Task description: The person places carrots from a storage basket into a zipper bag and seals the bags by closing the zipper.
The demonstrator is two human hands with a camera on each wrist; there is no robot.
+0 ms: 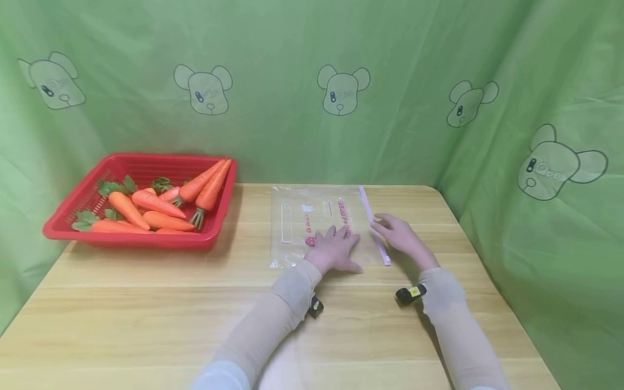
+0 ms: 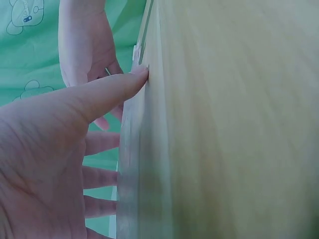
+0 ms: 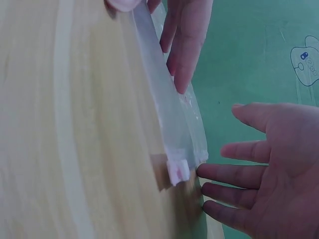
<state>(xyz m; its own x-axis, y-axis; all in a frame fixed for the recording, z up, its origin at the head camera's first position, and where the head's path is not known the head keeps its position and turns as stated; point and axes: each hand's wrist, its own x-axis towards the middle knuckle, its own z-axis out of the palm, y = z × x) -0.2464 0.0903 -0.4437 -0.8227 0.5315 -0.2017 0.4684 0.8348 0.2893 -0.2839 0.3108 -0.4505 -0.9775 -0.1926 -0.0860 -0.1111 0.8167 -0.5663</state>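
On wooden table point(image 1: 365, 325) before green cloth curtain point(image 1: 273, 130)
Red rectangular plastic basket point(image 1: 131, 238), tapered orange carrots point(image 1: 157, 205) inside, left of flat clear plastic bag point(image 1: 322, 218).

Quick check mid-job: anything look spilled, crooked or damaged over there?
Nothing looks plainly spilled or damaged. The visible carrots are all in the red plastic basket, two leaning with their tips up at its rim. The clear zip bag has its printing turned sideways in the head view, but that hardly seems a fault.

Left hand point(image 1: 333, 250) hides part of the printed zip bag's point(image 1: 324, 216) red lettering; finest print illegible. Piled carrots point(image 1: 155, 203) partly cover one another. Sleeves point(image 1: 265, 325) run off the bottom edge.
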